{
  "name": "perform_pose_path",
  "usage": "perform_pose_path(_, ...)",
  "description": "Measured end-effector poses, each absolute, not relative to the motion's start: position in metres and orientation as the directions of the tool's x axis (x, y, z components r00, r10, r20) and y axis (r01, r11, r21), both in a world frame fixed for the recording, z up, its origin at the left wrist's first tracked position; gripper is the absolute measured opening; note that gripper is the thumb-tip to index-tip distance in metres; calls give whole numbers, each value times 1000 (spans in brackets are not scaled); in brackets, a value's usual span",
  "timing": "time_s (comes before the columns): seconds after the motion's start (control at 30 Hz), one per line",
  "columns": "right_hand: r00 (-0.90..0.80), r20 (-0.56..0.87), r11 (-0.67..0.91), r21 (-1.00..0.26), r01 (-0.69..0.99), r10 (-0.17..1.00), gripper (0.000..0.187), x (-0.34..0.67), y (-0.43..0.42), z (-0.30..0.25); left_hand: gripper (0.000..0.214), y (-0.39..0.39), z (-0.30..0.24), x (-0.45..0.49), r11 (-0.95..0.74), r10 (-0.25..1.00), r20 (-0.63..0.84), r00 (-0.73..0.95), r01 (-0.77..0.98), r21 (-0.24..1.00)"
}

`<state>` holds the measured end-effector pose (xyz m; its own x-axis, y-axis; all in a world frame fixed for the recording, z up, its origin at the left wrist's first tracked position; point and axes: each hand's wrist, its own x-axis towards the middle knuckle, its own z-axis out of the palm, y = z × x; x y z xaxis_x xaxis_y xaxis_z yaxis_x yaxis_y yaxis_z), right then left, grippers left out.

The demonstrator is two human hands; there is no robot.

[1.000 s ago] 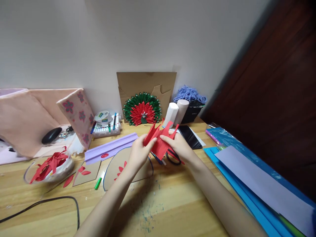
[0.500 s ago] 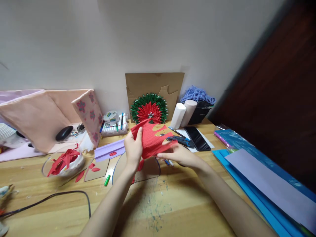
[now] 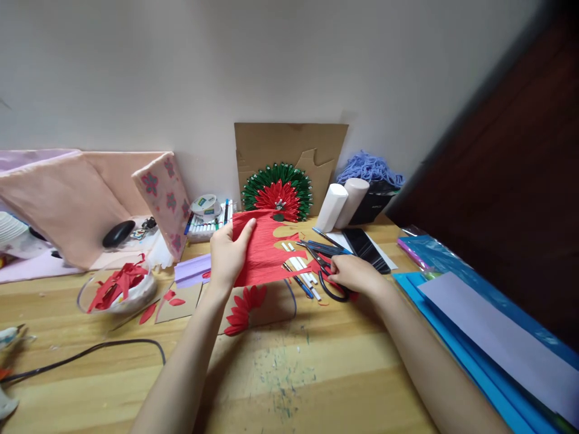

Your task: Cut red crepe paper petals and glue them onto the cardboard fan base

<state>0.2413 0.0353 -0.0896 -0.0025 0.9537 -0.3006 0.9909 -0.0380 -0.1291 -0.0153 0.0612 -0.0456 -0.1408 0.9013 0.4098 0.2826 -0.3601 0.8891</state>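
Observation:
A sheet of red crepe paper [image 3: 257, 250] with scalloped cut-outs along its right edge is pinched in my left hand [image 3: 229, 253], the thumb lying on top. To its right, my right hand [image 3: 355, 272] has its fingers curled on the handles of black scissors [image 3: 323, 260], whose blades point left. Below the sheet lies a piece of cardboard [image 3: 275, 304] with a drawn blue curve. Red paper petals [image 3: 244, 310] fan out on it, and the crepe sheet hides its upper part.
White sticks [image 3: 303, 268] and pens lie beside the scissors, with a black phone [image 3: 366, 250] behind. A clear bowl of red scraps [image 3: 120, 289] stands left. A green-and-red paper flower [image 3: 280, 193] leans at the back. Blue folders [image 3: 434, 313] lie right; a black cable [image 3: 99, 345] crosses the front left.
My right hand has let go of the crepe paper and moved right onto the scissors. My left hand has shifted slightly left with the sheet, uncovering the petals on the cardboard.

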Motion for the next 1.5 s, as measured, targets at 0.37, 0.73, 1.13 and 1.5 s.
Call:
perform_pose_path(0.37, -15, -212, -19, -155, 988, 977, 9, 245, 38, -91, 32, 56, -40, -9, -338, 920, 370, -126, 216, 916)
perform_pose_path(0.73, -57, 39, 40, -999, 4, 998, 63, 229, 15, -44, 30, 51, -31, -16, -353, 786, 565, -249, 570, 742)
perform_pose_path(1.13, -600, -146, 32, -961, 276, 787, 69, 192, -19, -53, 32, 62, -34, -48, -210, 645, 676, -356, 768, 605)
perform_pose_path(1.5, -612, -147, 7, -970, 242, 777, 63, 179, -17, -58, 30, 57, -39, -30, -269, 735, 632, -245, 751, 603)
